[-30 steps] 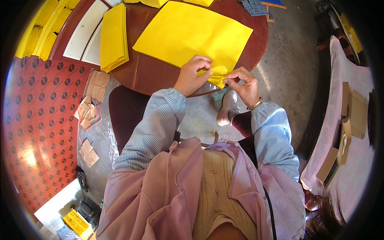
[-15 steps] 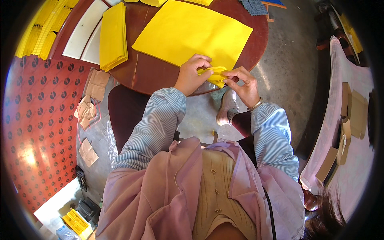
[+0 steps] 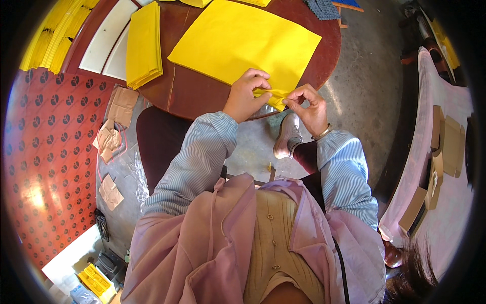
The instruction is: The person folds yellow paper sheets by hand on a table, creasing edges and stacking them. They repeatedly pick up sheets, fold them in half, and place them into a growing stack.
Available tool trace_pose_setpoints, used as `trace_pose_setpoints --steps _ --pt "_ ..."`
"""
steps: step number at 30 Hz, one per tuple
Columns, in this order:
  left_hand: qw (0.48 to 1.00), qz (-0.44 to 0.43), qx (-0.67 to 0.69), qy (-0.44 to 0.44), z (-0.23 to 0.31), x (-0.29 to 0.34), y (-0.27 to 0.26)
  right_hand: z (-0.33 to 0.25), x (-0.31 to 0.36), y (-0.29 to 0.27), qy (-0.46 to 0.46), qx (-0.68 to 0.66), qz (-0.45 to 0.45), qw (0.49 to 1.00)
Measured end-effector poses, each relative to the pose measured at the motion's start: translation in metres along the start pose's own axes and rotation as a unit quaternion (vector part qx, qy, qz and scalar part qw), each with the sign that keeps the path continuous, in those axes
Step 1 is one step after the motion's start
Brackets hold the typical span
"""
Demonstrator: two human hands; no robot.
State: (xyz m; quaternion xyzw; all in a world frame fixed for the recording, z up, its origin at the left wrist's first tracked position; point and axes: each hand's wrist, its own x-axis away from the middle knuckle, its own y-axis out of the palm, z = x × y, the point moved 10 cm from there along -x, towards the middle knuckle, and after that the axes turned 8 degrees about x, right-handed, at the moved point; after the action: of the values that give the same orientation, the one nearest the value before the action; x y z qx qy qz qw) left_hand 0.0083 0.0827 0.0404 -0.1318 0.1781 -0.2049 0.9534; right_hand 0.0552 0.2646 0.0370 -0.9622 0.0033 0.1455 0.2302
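Observation:
A large yellow sheet, felt-like in look, lies flat near the front of the round red-brown table. At its near corner, small yellow folds are bunched between my hands, over the table's front edge. My left hand pinches the left side of these folds with thumb and forefinger. On the right side, my right hand pinches them between thumb and bent fingers. Whether the folds belong to the large sheet or to a separate piece I cannot tell. The fingertips partly hide them.
Left of the sheet stands a folded yellow stack. More yellow bundles lie at the far left. A blue-grey textured cloth rests at the table's far right. Below the table edge is my shoe. Cardboard boxes sit on a pale cloth at right.
The yellow folds between my fingers stood up in an open loop and are now flatter and narrower. My left hand has shifted slightly right; my right hand has hardly moved.

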Motion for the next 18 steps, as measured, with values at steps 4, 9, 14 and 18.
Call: trace_pose_setpoints --steps 4,9,14,18 --pt "0.996 0.019 0.072 -0.045 -0.012 -0.002 -0.004 -0.004 0.0 0.0 -0.004 -0.015 -0.006 1.0" --pt "0.997 -0.003 0.065 -0.049 -0.017 -0.002 -0.003 -0.008 0.0 0.002 -0.015 0.016 -0.029 0.999" --pt "0.999 -0.036 0.039 -0.005 -0.008 -0.003 -0.005 -0.002 -0.001 0.001 0.006 0.0 -0.016 1.0" --pt "0.998 -0.061 0.031 0.011 -0.001 -0.001 -0.003 0.0 -0.001 0.001 0.009 -0.006 -0.012 1.0"
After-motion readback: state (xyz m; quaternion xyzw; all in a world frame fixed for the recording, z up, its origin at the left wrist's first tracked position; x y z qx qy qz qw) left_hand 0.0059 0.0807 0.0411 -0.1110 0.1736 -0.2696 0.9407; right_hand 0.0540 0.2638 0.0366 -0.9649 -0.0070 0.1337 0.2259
